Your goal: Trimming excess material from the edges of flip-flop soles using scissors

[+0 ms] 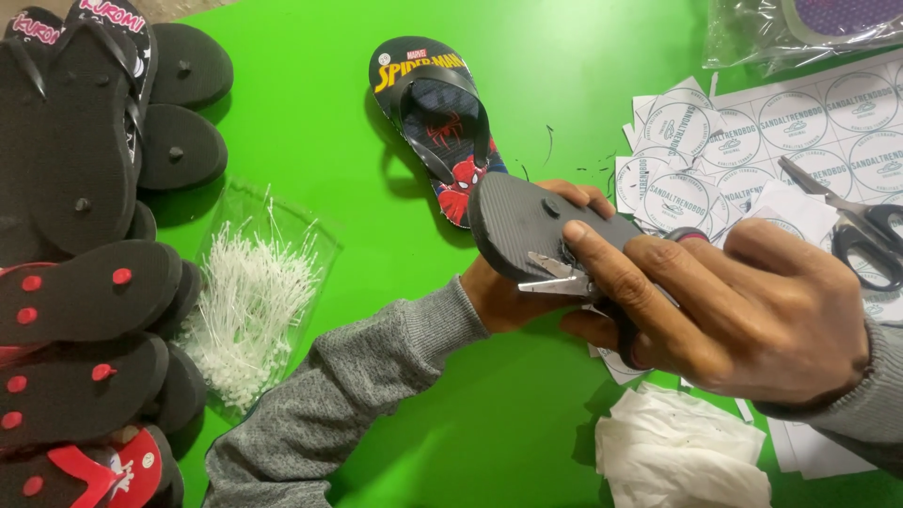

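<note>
My left hand [503, 292] holds a dark flip-flop [527, 224] from underneath, its black sole turned up. My right hand [743, 310] grips small scissors [555, 275], their short metal blades open against the sole near a strap plug. The scissors' handles are mostly hidden inside my fingers. A second flip-flop [437, 113] with a cartoon print lies face up on the green table [310, 122] just beyond the held one.
Stacked black and red flip-flops [85, 254] fill the left edge. A clear bag of white plastic tag pins [249, 301] lies beside them. Round sticker sheets [752, 132], black-handled scissors [861, 235], a plastic bag [800, 28] and crumpled white tissue [682, 452] sit on the right.
</note>
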